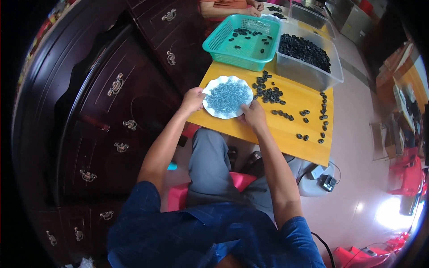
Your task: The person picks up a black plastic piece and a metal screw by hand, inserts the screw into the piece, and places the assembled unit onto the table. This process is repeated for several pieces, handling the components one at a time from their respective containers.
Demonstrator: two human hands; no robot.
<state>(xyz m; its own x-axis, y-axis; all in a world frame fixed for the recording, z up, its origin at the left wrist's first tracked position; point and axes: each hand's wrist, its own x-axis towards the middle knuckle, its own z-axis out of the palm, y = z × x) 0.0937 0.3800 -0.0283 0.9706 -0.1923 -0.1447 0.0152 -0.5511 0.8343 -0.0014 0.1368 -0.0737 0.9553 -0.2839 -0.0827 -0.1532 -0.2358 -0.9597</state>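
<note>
A white plate (220, 115) with a wavy rim is held between my two hands at the near left edge of the yellow table. Heaped on it are many thin, silvery-blue metal pins (229, 97), too small to make out one by one. My left hand (193, 100) grips the plate's left rim, fingers closed round it. At the lower right rim, my right hand (254, 114) holds it with the thumb on top; its other fingers are partly hidden. Just right of the plate lies a loose pile of small black ring-like parts (271, 95).
Beyond the plate stand a green basket (239, 61) with a few black parts and a clear tub (330, 80) full of them. More parts (324, 117) line the right of the yellow table (254, 129). Dark drawers (120, 89) rise at left; another person (223, 10) sits at the far end.
</note>
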